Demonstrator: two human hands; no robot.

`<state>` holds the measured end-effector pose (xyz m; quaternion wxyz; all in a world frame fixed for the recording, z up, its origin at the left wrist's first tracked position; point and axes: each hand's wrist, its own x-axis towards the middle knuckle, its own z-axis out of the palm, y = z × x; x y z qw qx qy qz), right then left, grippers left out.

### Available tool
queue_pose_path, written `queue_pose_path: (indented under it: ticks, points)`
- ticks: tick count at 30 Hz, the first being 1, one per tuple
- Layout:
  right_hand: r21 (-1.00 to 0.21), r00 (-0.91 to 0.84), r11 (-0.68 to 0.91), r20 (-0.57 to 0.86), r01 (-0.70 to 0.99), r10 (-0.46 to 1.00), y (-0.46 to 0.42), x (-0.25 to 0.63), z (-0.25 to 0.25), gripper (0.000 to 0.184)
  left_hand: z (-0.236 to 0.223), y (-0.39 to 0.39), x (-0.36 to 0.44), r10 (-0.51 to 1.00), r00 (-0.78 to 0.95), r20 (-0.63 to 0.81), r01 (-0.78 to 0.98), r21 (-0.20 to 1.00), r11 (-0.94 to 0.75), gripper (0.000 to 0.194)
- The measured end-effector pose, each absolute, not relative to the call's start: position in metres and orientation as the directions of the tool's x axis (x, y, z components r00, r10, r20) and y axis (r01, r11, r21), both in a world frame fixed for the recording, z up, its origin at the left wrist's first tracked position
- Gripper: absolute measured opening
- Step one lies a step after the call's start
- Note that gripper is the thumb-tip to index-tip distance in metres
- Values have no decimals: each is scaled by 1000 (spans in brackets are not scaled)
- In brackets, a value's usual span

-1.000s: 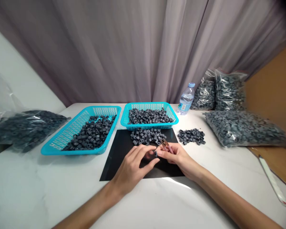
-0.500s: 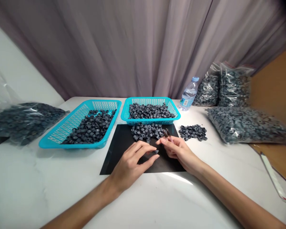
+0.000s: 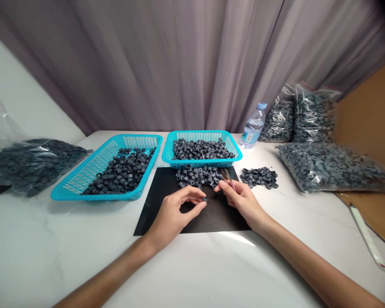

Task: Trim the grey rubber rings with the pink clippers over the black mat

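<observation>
My left hand (image 3: 175, 211) pinches a small dark grey plastic ring (image 3: 204, 199) between thumb and fingertips, over a black mat (image 3: 218, 216). To its right, my right hand (image 3: 244, 202) is closed around tweezers (image 3: 228, 178) with a pinkish handle; their metal tips point up and away, slightly apart. Between those tips I see no ring. A heap of similar grey rings (image 3: 197, 176) lies at the far side of the mat, just beyond both hands. The two hands are apart from each other.
Two blue baskets hold grey rings, one at left (image 3: 67, 191) and one behind the mat (image 3: 170, 159). A smaller pile (image 3: 259, 177) lies right of the mat. Filled plastic bags (image 3: 330, 167) and a water bottle (image 3: 253, 127) stand farther right; a white-handled tool (image 3: 367, 237) lies near the edge.
My hands were together at the ring; they have since separated. My left hand has drawn left with the ring, while my right hand keeps the tweezers. The camera view has shifted slightly.
</observation>
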<state>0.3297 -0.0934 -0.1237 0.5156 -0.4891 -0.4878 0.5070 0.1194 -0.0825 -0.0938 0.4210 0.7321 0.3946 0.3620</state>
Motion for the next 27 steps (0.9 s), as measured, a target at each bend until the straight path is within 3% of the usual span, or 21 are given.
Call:
queue_pose_path:
  ticks: [4, 9, 18, 27]
  points:
    - [-998, 29, -4, -5, -60, 1000, -92, 331, -122, 49, -92, -80, 119, 889, 456, 38, 127, 986, -107, 20]
    - [-964, 49, 160, 175, 214, 983, -91, 329, -123, 45, -85, -78, 117, 867, 485, -114, 6, 992, 127, 26]
    - [-880, 41, 191, 231, 434, 972, -91, 333, -127, 29, -79, -80, 118, 846, 486, -221, -36, 962, 272, 31]
    - [-840, 6, 181, 214, 512, 977, -90, 339, -130, 20, -80, -82, 117, 824, 506, -254, -45, 947, 319, 28]
